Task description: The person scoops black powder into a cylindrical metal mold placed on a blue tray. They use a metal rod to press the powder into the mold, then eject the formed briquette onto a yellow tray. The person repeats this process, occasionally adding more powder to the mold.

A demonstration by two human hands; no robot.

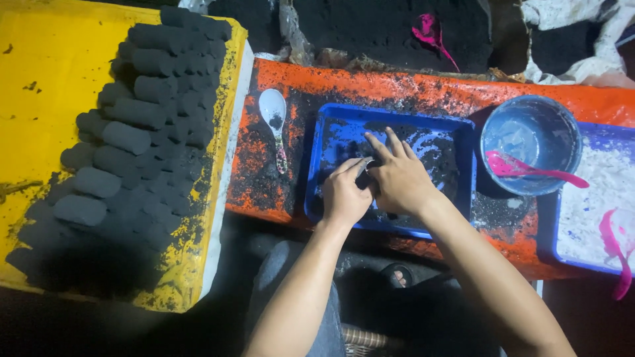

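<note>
Head view: both hands' grip [366, 173] closes round a small metal mould [368, 165] over the blue tray [463, 132].

Strong light is falling from above onto the orange table [397, 92] and yellow tray [46, 86], colours looking saturated. Bottom of frame is sinking into deep shadow. Glare is showing on the white spoon [272, 109]. Edges are looking slightly soft; centre is staying sharp.

Single head-worn view, looking steeply down, close over both hands; left hand [344, 195] and right hand [397, 178] near frame centre, forearms entering from bottom edge, scene spreading left and right of hands
</note>
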